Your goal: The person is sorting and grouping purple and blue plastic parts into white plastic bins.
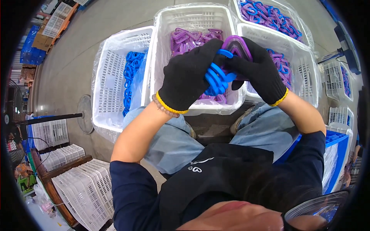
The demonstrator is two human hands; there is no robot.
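Both my hands wear black knit gloves with yellow cuffs and meet above the middle basket. My left hand (189, 75) is closed round several blue curved plastic pieces (216, 80) that stick out past its fingers. My right hand (263, 73) grips a purple rounded-triangle plastic frame (236, 41), its apex pointing away from me. One blue piece (225, 53) lies against the purple frame where the fingers come together; whether the two are joined is hidden. Below, purple frames (192, 38) lie in the white middle basket (162, 77), partly covered by my hands.
The plastic-lined left basket (110, 77) holds blue pieces (134, 63). Mixed purple and blue pieces fill the right basket (304, 73) and the far-right basket (269, 19). A stand with a round base (85, 114) is at left, near stacked white baskets (86, 188). A blue crate (335, 142) stands right.
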